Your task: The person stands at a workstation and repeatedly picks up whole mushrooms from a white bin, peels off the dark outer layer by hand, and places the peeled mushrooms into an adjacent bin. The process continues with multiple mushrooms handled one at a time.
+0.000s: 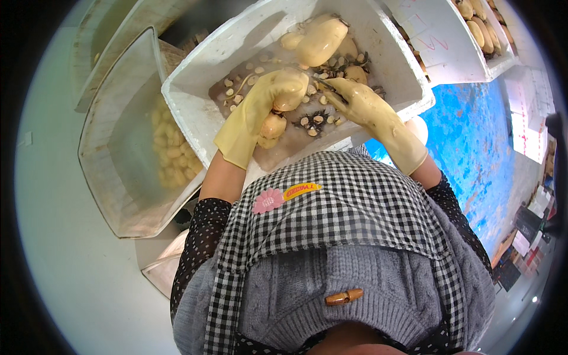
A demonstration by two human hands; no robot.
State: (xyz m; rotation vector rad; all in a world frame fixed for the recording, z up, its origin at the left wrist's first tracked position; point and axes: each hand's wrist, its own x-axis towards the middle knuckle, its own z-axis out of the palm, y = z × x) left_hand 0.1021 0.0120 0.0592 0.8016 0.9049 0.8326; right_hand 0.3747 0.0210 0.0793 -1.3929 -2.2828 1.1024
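Observation:
Both of my hands wear yellow rubber gloves above a white foam box (195,93) with murky water in it. My left hand (286,86) grips a pale lotus root segment (288,103). In my right hand (355,100) is a slim dark cutting tool (325,82), its tip by the root; whether it is a knife or scissors I cannot tell. Larger lotus root segments (321,42) lie at the box's far side. Below my left hand sit smaller lotus root pieces (272,126). Cut root ends (313,122) and dark trimmings are scattered in the water.
To the left stands a white tub (120,177) with several peeled-looking pale pieces (175,155) under water. Another foam box (443,40) at upper right holds lotus roots (481,33). The floor (470,146) on the right is blue and worn.

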